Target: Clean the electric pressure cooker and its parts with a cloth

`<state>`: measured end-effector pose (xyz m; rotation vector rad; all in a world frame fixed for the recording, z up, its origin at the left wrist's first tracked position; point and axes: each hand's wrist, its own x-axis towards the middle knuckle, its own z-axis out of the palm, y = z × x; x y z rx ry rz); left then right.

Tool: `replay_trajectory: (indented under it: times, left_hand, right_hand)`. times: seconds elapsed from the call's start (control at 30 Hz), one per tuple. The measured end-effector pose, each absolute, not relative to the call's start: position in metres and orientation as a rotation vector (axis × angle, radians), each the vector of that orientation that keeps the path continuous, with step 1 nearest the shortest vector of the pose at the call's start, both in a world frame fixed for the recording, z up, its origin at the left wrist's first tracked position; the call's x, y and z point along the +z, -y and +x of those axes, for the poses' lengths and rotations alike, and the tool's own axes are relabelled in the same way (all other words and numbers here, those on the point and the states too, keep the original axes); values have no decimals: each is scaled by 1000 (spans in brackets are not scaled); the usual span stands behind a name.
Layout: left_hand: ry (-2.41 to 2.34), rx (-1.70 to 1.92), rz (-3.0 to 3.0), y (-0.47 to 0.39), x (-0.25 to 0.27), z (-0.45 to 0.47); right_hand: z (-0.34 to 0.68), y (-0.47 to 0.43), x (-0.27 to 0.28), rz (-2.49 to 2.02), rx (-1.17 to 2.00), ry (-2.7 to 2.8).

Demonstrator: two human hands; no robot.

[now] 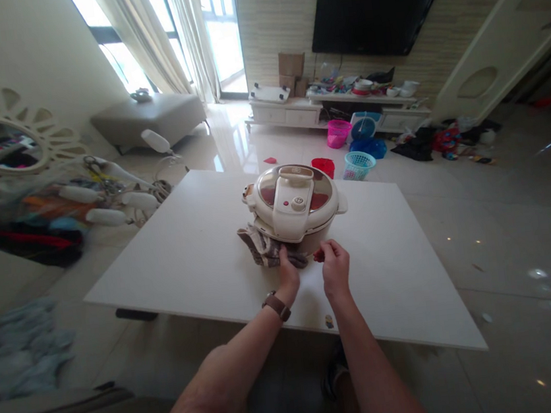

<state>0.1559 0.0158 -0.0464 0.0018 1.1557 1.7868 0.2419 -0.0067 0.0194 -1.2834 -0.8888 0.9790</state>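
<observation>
A cream electric cooker (301,220) with a clear-windowed lid stands on the white table (181,250). Its lid carries a handle, a red button and a dial. Against the cooker's front left lies a bunched grey-brown patterned cloth (260,245). My left hand (289,274), with a brown watch (275,306) on the wrist, is closed on the right part of this cloth, close to the cooker's base. My right hand (335,267) is just right of it, fingers pinched around a small dark red thing (317,255) whose kind I cannot make out.
A small cartoon sticker (329,322) is near the table's front edge. Beyond the table stand a red basket (323,166), a light blue basket (359,165) and a pink basket (338,133). White lamp arms (130,200) are at the left, a low cabinet (289,113) by the wall.
</observation>
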Motion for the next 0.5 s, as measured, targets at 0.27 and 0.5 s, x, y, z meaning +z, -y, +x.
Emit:
replay_trajectory:
  times: [0.27,0.5]
  left_hand:
    - [-1160,1674,133,19,-59,185]
    - [-1193,1717,3,-13,-44,157]
  right_hand:
    - [247,8,15,-1300,942,904]
    - [247,6,17,-1288,952,880]
